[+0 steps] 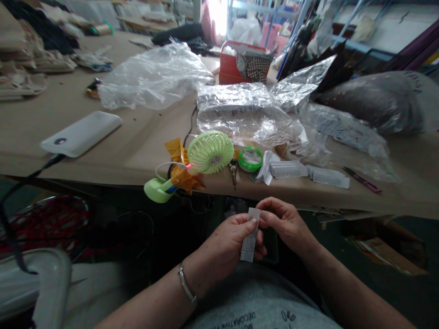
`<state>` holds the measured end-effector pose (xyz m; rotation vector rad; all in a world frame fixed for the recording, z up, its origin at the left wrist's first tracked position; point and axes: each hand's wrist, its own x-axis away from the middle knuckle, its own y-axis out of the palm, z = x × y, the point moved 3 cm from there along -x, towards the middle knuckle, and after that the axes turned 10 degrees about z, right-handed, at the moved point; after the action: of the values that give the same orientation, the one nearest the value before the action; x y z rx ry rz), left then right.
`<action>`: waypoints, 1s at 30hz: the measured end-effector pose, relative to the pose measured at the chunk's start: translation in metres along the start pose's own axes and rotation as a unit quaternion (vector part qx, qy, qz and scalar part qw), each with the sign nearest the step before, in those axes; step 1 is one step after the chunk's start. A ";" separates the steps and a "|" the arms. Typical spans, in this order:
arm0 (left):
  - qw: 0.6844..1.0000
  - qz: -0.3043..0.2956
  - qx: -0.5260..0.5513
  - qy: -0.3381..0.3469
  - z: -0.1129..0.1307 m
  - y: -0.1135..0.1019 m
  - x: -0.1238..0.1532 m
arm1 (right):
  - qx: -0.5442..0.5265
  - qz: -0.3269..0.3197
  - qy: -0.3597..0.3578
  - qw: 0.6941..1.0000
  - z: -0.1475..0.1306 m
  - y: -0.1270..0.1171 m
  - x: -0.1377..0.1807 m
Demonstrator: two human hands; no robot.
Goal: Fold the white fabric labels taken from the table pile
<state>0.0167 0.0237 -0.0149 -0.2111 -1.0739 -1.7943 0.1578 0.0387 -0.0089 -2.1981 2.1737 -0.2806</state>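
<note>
The narrow white printed strip (248,249) lies across the left hand (228,242), pinched under its thumb with fingers curled behind. The right hand (286,221) has thumb and forefinger drawn together at its upper right edge, below the brown-covered desk (137,157).

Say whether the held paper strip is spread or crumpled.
Spread: the paper strip extends straight past the grip of the left hand; its back is hidden.

Label (249,245) print illegible, shirt (262,299) cut off
</note>
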 end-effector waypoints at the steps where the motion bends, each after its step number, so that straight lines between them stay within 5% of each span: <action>1: 1.000 0.001 -0.002 0.004 0.000 0.000 0.000 | -0.013 -0.008 0.020 1.000 0.001 0.002 -0.002; 13: 0.985 0.095 -0.105 0.101 0.013 -0.006 0.003 | -0.050 -0.005 0.043 0.998 0.001 0.022 -0.017; 19: 0.923 0.186 -0.219 0.257 0.032 -0.023 -0.001 | -0.010 0.004 0.002 1.000 -0.010 0.033 -0.031; 25: 0.854 0.248 -0.310 0.337 0.044 -0.034 -0.006 | 0.024 0.027 -0.042 0.998 -0.015 0.038 -0.041; 30: 0.827 0.267 -0.331 0.366 0.052 -0.032 -0.005 | 0.053 0.034 -0.069 0.996 -0.017 0.039 -0.043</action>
<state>-0.0229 0.0696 -0.0053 -0.1836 0.1842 -1.4440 0.1163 0.0826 -0.0026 -2.0194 2.1052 -0.2282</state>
